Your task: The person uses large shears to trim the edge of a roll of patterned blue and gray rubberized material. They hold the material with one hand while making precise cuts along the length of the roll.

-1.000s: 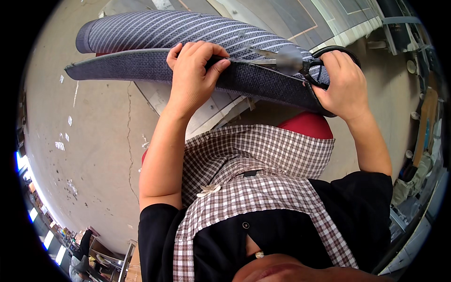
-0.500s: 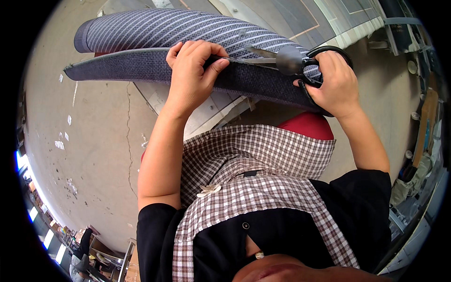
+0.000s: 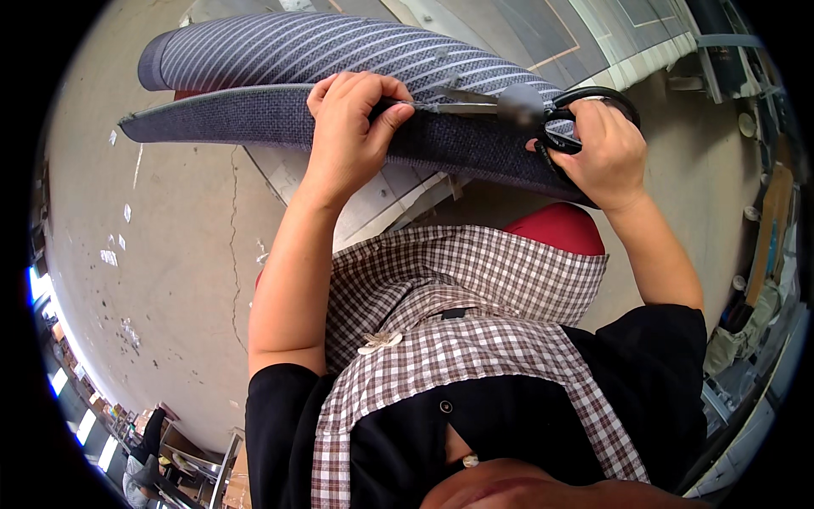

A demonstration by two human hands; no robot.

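A long cushion (image 3: 280, 59) covered in dark blue fabric with pale stripes lies across the upper part of the view, its plain dark side panel (image 3: 246, 127) facing me. My left hand (image 3: 349, 119) grips the seam at the top edge of that panel. My right hand (image 3: 604, 148) holds black-handled scissors (image 3: 509, 106), fingers through the loops. The metal blades point left along the seam toward my left thumb.
A pale flat board (image 3: 373, 199) sits under the cushion on a cracked concrete floor (image 3: 170, 280). A red seat (image 3: 560, 227) shows below the cushion. Shelves and clutter line the right rim (image 3: 763, 254). Boxes stand at the lower left (image 3: 178, 445).
The scissors have slid a little to the left along the seam, closer to my left hand. My left hand keeps its grip on the fabric edge.
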